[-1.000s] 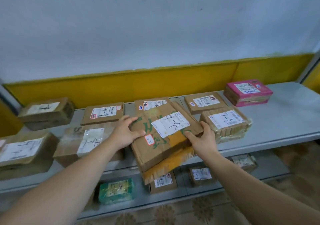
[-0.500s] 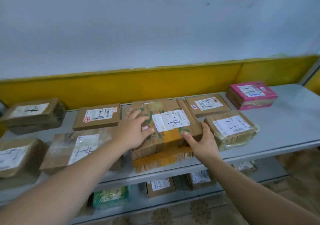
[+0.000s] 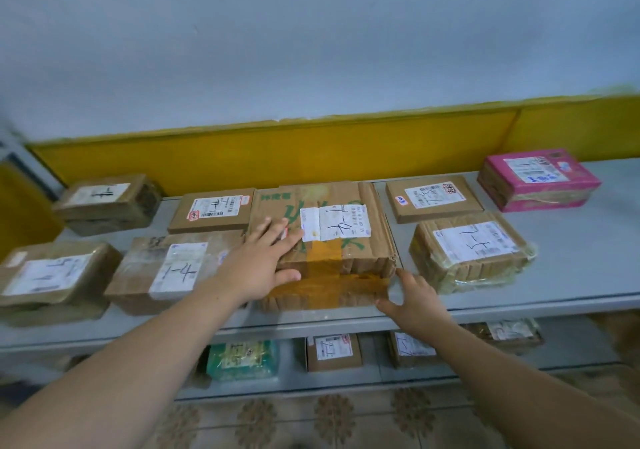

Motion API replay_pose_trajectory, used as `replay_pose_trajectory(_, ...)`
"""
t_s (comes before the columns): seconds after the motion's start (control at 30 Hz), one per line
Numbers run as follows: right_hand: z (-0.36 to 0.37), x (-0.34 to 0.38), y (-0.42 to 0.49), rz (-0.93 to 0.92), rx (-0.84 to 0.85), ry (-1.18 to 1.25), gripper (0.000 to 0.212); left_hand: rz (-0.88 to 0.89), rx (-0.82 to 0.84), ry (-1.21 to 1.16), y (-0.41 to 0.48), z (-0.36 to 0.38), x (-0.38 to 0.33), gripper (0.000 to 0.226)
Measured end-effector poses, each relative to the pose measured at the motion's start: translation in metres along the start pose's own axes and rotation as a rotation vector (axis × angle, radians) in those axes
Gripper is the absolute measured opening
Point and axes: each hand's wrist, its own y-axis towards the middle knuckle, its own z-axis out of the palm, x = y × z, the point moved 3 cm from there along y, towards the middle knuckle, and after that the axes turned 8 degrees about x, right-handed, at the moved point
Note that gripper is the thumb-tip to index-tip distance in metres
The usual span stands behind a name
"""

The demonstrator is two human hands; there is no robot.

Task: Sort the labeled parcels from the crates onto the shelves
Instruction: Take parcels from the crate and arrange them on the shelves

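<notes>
- Parcel pressed flat under left hand, fingers straight on top.
- Released by right hand, spread loose beside front corner.
- Tilted a second before; lay level on upper shelf between other boxes.
- Placement judged finished.

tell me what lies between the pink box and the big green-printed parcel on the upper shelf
A flat brown parcel with a white label lies between them, at the back of the upper shelf, as the head view shows.

Parcels crowd the shelf at left and middle; its right lies bare.
</notes>
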Motion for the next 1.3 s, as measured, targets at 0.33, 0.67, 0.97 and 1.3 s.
replay_pose_trajectory(0.33,0.033,-0.027,0.018,0.042,0.1,-0.409,0.085,-0.129,0.045,-0.055,0.013,-0.008,-0.016,0.091)
replay_pose_trajectory(0.67,0.04,-0.033,0.02,0.065,0.168,-0.495,0.081,-0.104,0.025,-0.059,0.003,-0.006,-0.016,0.083)
replay_pose_trajectory(0.97,-0.008,-0.016,0.0,-0.041,0.194,-0.388,0.077,-0.159,0.098,-0.131,-0.014,-0.025,-0.03,0.08)
replay_pose_trajectory(1.3,-0.089,0.029,-0.054,-0.134,0.05,-0.368,0.069,-0.153,0.019,-0.134,-0.078,-0.037,-0.039,0.076)
